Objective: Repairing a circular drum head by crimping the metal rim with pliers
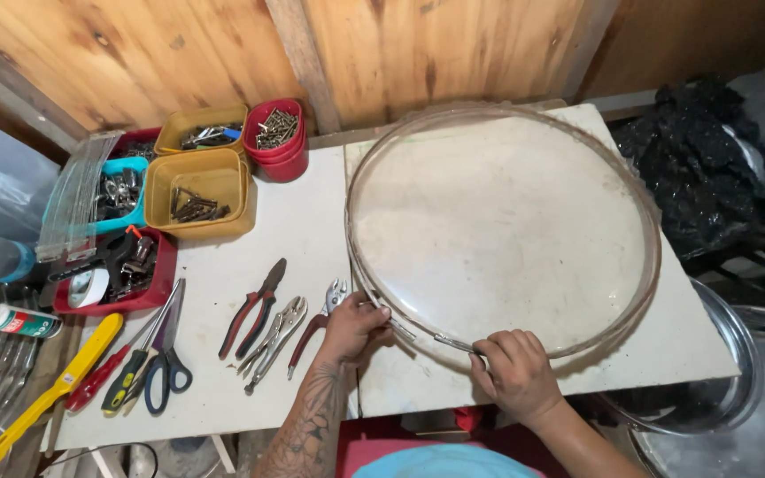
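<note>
A large round clear plastic disc with a thin metal rim (502,226) lies flat on the white table (298,226). My left hand (353,329) grips the rim at its near left edge, beside a small metal clamp piece. My right hand (513,370) pinches the rim at the near edge, fingers closed on the band. Just left of my left hand lie red-handled pliers (316,327), locking pliers (274,341) and red-and-black pliers (254,308).
Scissors (166,350), screwdrivers and a yellow tool (59,385) lie at the table's left. Yellow, red and teal tubs of screws and hardware (198,190) stand at the back left. A metal bowl (719,381) sits low right, black plastic (701,159) at the far right.
</note>
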